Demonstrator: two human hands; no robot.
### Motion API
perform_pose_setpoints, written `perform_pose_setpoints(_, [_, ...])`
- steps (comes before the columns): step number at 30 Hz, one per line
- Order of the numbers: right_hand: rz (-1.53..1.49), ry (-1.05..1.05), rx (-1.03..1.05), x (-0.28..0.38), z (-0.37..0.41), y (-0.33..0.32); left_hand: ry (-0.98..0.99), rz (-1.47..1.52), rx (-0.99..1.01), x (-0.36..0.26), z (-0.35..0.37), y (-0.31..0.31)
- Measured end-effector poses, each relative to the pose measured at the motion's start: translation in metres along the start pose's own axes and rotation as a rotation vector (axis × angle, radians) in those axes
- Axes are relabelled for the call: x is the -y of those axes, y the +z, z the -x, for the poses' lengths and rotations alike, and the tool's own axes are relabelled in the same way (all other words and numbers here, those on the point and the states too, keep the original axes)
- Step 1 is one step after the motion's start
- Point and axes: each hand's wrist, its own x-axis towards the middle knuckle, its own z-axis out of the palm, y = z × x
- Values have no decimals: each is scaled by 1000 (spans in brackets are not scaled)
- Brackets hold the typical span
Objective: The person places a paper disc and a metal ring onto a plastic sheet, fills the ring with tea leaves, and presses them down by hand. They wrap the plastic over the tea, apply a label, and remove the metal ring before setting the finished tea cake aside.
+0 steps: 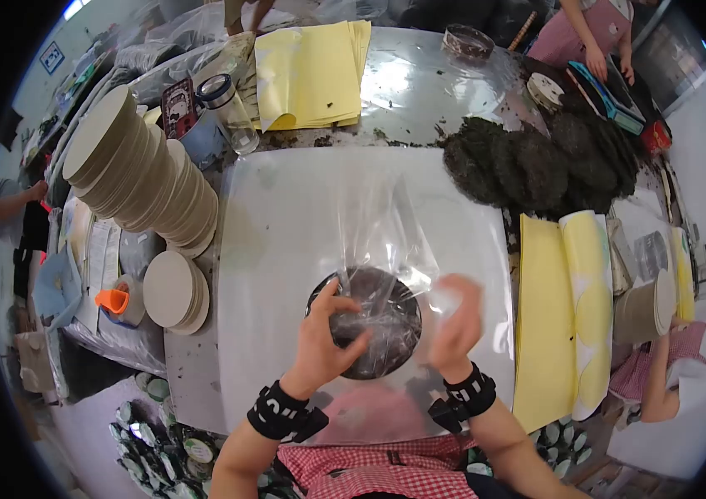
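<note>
A dark round disc (370, 358) lies on the white sheet (278, 233) in front of me, under clear plastic film (378, 216) that stretches away from me and bunches over the disc. My left hand (326, 341) is over the disc's left side, thumb and fingers apart, touching or just above the film. My right hand (457, 320) is just right of the disc, blurred by motion, with its fingers curled near the film's edge; whether it holds film cannot be made out.
Tall stacks of round boards (120, 166) and a lower stack (172, 291) stand left. Yellow paper (307, 75) lies at the back, more (546, 324) at right. Dark round cakes (536, 162) are piled back right, beside a glass jar-free edge. Co-workers (594, 37) are at the right.
</note>
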Motion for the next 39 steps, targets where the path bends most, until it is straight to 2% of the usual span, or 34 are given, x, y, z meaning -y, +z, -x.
perform_pose_setpoints(1, [-102, 378, -368, -13, -5, 8, -31, 30, -30, -1, -3, 4])
perform_pose_setpoints(3, [-450, 581, -165, -11, -31, 23, -100, 86, -32, -3, -1, 8])
perform_pose_setpoints(4, [-634, 677, -76, -8, -46, 32, -131, 70, 42, 0, 0, 5])
perform_pose_setpoints(5, [-829, 755, 19, -6, -53, 41, -142, 178, 70, 7, 0, 2])
perform_pose_setpoints(6, [-485, 246, 253, -1, -41, 48, -156, 284, 98, 14, 3, -2])
perform_pose_setpoints(7, [-374, 25, 455, 4, -27, 43, -184, 393, 133, 17, 12, -8])
perform_pose_setpoints(9, [-99, -450, 878, 2, -20, 29, -107, 585, 0, 19, 12, -5])
perform_pose_setpoints(10, [-236, -354, 795, -13, -17, 30, 66, 481, 24, 26, 4, -4])
perform_pose_setpoints(12, [-509, -126, 643, -46, 1, 27, 169, 302, 81, 31, 7, -10])
perform_pose_setpoints(15, [-394, 248, 212, 20, 15, 50, 133, -383, 138, 8, 6, 6])
perform_pose_setpoints(16, [-184, 23, 424, 38, 26, 46, 23, -303, 101, 11, 11, 10])
perform_pose_setpoints(19, [-92, -89, 502, 35, 44, 40, 167, -131, -17, -5, 3, 8])
perform_pose_setpoints(20, [-69, -2, 545, 35, 44, 33, 191, -141, 177, -18, -5, 0])
perform_pose_setpoints(22, [65, 35, 511, 56, 57, 24, 122, -292, 241, -15, 10, 8])
perform_pose_setpoints(23, [132, 17, 479, 60, 52, 24, 119, -382, 252, -10, 4, 8])
perform_pose_setpoints(24, [349, -120, 529, 65, 58, 10, 158, -507, 295, -13, 3, 9])
perform_pose_setpoints(25, [331, -134, 553, 66, 54, 0, 156, -523, 287, -15, 1, 8])
perform_pose_setpoints(27, [291, -126, 616, 64, 41, -18, 125, -542, 297, -19, 8, 14])
perform_pose_setpoints(28, [316, -18, 788, 60, 23, -12, 89, -418, 248, -19, 8, 20])
perform_pose_setpoints(31, [509, -15, 679, 22, 41, 16, 106, -571, 394, -28, 2, 17])
perform_pose_setpoints(32, [536, 10, 681, 30, 41, 15, 99, -634, 476, -28, 0, 16])
perform_pose_setpoints(35, [422, -93, 621, 47, 18, 2, 135, -633, 482, -25, 0, 17])
perform_pose_setpoints(36, [394, -132, 571, 27, 17, 7, 148, -660, 498, -24, -5, 20])
perform_pose_setpoints(37, [540, 1, 752, 22, 10, 10, 142, -679, 512, -25, -4, 21])
perform_pose_setpoints(39, [510, -60, 727, 3, 12, 11, 118, -683, 543, -31, 2, 22])
